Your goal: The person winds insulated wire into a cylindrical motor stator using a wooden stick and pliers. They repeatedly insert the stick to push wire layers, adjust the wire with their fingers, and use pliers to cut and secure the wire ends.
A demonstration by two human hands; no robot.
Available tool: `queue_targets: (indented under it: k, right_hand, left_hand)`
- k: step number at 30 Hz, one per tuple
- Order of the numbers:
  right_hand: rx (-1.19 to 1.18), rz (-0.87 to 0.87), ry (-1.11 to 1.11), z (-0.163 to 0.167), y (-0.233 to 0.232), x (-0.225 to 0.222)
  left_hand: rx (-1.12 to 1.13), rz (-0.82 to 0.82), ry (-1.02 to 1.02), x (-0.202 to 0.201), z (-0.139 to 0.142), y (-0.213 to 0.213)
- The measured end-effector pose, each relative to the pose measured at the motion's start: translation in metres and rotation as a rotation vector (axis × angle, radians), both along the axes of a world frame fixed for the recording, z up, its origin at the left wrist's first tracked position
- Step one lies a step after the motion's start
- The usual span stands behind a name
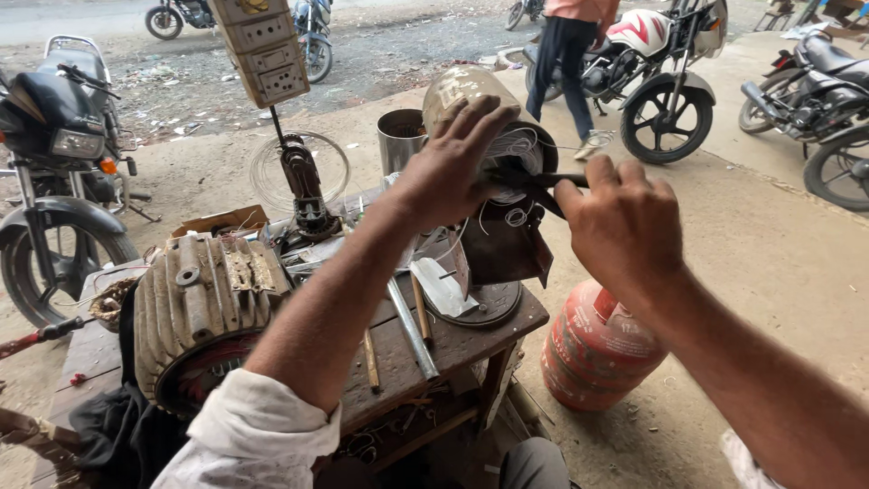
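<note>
Gripping pliers (534,181) beside left-hand (448,158) motor (493,145)

Desk (457,340): bare wood, worn, matt, rough and stained. Ribbed motor housing (204,303): cast metal, dull grey, grimy, with rust-coloured patches. Motor body (489,136) under the left hand (448,167): metal, tarnished and scuffed; the windings at its open end look like fine glossy wire. Steel can (398,138): smooth metal with a soft sheen. Gas cylinder (593,349): red-painted metal, dusty, paint dulled. Rod (412,330) on the desk: plain grey metal, smooth. Sleeve (253,439): white woven cloth, matt. Floor (769,263): rough concrete.
</note>
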State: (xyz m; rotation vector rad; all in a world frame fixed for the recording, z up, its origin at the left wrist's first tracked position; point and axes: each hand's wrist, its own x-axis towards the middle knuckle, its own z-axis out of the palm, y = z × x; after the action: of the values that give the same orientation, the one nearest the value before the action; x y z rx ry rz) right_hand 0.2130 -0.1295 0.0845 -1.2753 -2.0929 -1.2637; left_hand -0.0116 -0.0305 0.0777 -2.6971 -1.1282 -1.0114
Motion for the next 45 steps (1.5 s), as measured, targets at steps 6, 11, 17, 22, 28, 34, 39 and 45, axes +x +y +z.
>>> queue_targets:
  k: [6,11,17,22,28,34,39,45]
  right_hand:
    - [-0.050,-0.068,0.012,-0.006,0.005,0.000]
    - [-0.008,0.001,0.028,-0.013,0.000,0.001]
    - [-0.011,0.027,0.024,-0.018,-0.002,0.003]
    - [-0.040,-0.025,0.094,-0.019,-0.002,0.004]
    - [-0.037,-0.009,0.064,-0.013,-0.014,-0.005]
    - [-0.074,-0.049,-0.021,-0.006,-0.069,0.006]
    - [-0.075,-0.018,0.050,-0.023,-0.117,0.016]
    - [0.043,0.439,0.657,-0.106,-0.120,0.020]
  left_hand:
    - [-0.045,-0.082,-0.061,-0.008,-0.003,0.010]
    - [-0.064,-0.085,-0.094,-0.007,-0.003,0.011]
    - [-0.115,-0.095,-0.067,-0.011,0.006,0.007]
    - [0.032,-0.053,-0.081,-0.007,0.000,0.006]
    - [0.164,-0.071,-0.085,-0.006,-0.007,0.008]
    - [0.065,-0.112,-0.107,-0.012,-0.004,0.009]
    - [0.093,-0.043,-0.050,-0.010,-0.006,0.012]
    - [0.084,-0.118,-0.124,-0.010,-0.001,0.006]
